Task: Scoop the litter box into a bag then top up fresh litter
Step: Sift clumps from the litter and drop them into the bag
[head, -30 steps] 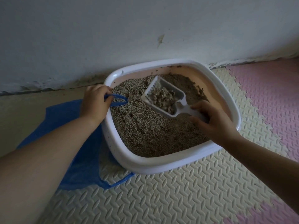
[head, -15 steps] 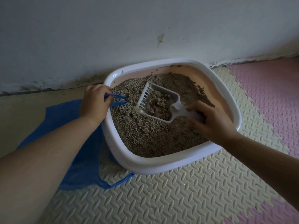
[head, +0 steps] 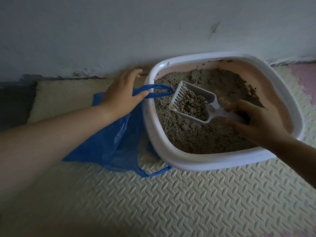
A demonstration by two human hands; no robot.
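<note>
Closest to the camera is the cream foam mat [head: 188,202] with the leafy embossed pattern, covering pretty much the whole floor in front.

On it, left of center, there's the blue plastic bag [head: 109,142] lying mostly flat and crumpled, tucked right up against the left side of the litter box [head: 205,161]. 1 of its handles [head: 159,171] trails out on the mat by the box's near corner.

The box is white on the outside and pinkish inside, sitting on the mat with its far edge near the wall. The gray litter [head: 188,134] fills the bottom and is piled higher toward the back.

The right hand [head: 256,124] reaches in over the near right rim, fingers curled around the handle of the white slotted scoop [head: 193,103]. It's a bit blurry. The scoop is held up over the litter with its slotted end pointing left toward the bag, and it's carrying a lumpy clump [head: 191,103] of litter.

A bit further back, the left hand [head: 123,94] is just outside the left rim, above the bag. Fingers are stretched out and spread, not wrapped around anything, with the thumb lying across the bag's other handle [head: 159,90]. That loop is draped over the rim and ends just beside the scoop's front edge.

Behind it all is a grayish wall [head: 119,31] with a scuffed bottom edge, and a bit of pink mat [head: 304,72] at far right.
</note>
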